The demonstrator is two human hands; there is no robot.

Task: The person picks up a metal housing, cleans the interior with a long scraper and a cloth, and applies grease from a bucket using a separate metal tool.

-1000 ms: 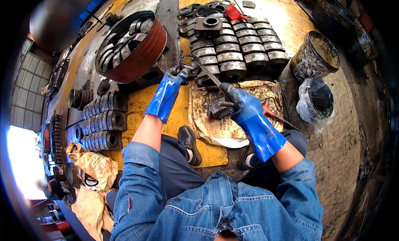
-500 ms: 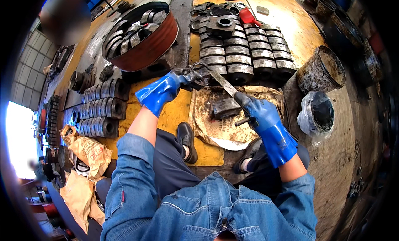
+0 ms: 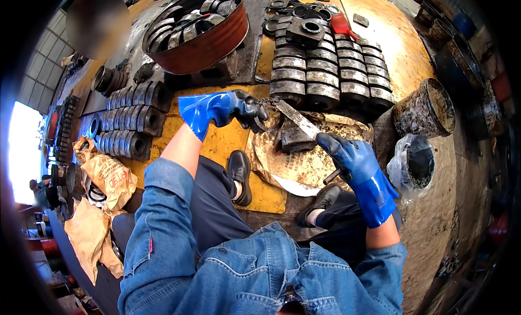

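Seemingly for steadiness, the left hand (image 3: pixel 243 110) curls around a grimy ring (image 3: pixel 267 101) (mostly hidden), while the right hand (image 3: pixel 350 160) grips a flat-bladed scraper (image 3: pixel 298 119) by one end.

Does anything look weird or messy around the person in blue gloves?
Yes. The paper on the floor is crumpled and covered in dark stains. One metal block sits on top of the neat rows of metal parts, so it looks out of place. The bucket is caked with grime.
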